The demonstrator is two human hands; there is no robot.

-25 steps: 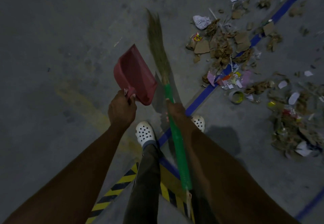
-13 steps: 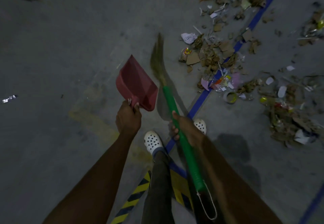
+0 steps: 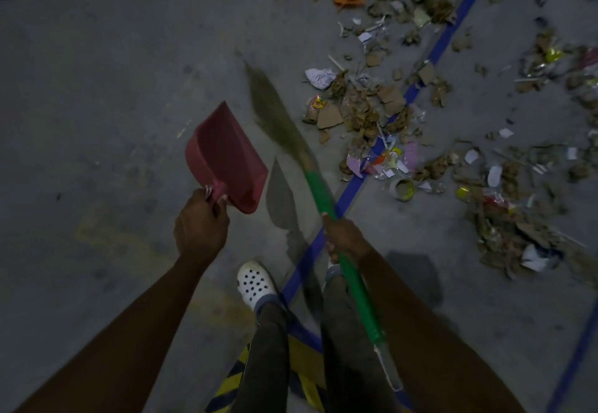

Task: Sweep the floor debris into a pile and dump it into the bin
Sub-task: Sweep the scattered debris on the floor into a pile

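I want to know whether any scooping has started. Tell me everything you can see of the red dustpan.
The red dustpan looks like moulded plastic: a flat tray with raised, rounded walls and a short handle at its near end. The left hand grips that handle and holds the pan tilted, seemingly off the floor, where its shadow falls to the right. Its inside looks empty. It sits just left of the broom, apparently not touching it.
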